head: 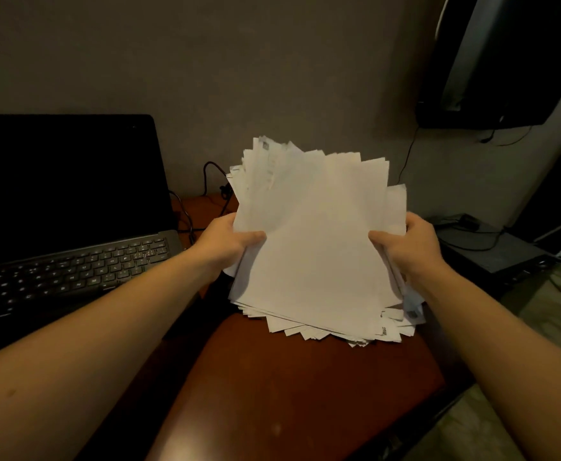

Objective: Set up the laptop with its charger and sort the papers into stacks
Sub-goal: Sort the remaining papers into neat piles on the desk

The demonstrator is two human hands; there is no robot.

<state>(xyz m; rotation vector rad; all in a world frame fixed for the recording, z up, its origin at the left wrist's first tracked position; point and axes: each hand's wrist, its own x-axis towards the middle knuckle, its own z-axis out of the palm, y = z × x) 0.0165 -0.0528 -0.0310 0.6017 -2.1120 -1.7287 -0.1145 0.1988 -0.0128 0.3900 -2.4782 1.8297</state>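
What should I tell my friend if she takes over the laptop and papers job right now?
Left hand: grips the left edge of the papers.
Right hand: grips their right edge.
Papers: one untidy bundle with fanned edges, tilted up over the table.
Laptop: open on the left, screen dark. A black cable lies by its right side; I cannot see whether it is plugged in.
Done: laptop stands open.
Left: check the cable, then sort the papers into stacks.
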